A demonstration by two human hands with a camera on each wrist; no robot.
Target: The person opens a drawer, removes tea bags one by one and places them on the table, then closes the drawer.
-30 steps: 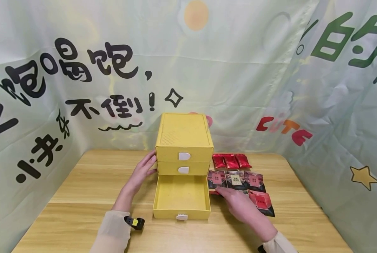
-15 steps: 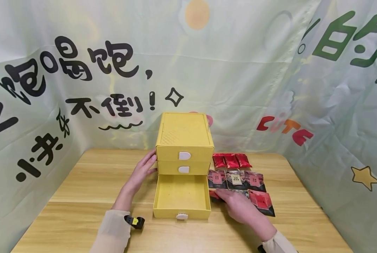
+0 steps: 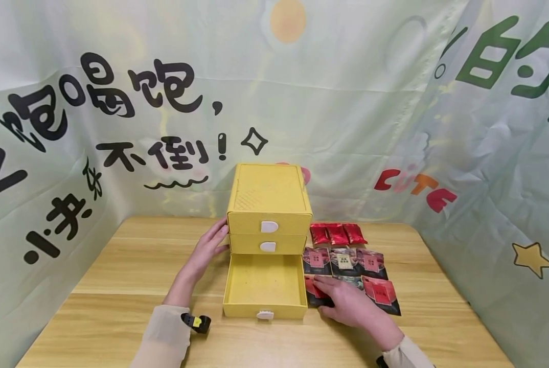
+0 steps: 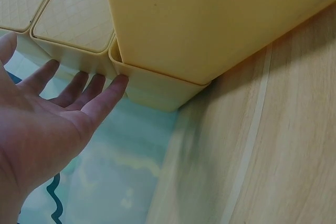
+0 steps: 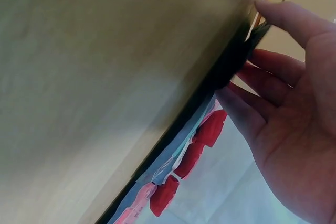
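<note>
A yellow desktop drawer unit stands at the middle of the table, its bottom drawer pulled out with nothing in it. My left hand rests its fingertips against the unit's left side; in the left wrist view the fingers touch the edges of the drawer casings. To the right of the drawer, a red-and-black sachet lies flat on the table. My right hand lays its fingers over this sachet, with the thumb spread apart at the near edge. Part of a dark sachet beside it is hidden under the hand.
Several dark sachets form a row behind my right hand, and another red-and-black sachet lies at its right. Small shiny red packets line up farther back. A printed cloth hangs behind the wooden table.
The red-and-black sachet under my right hand has come down from a tilt to lie flat. The right thumb has spread away from the fingers. My left hand has not moved.
</note>
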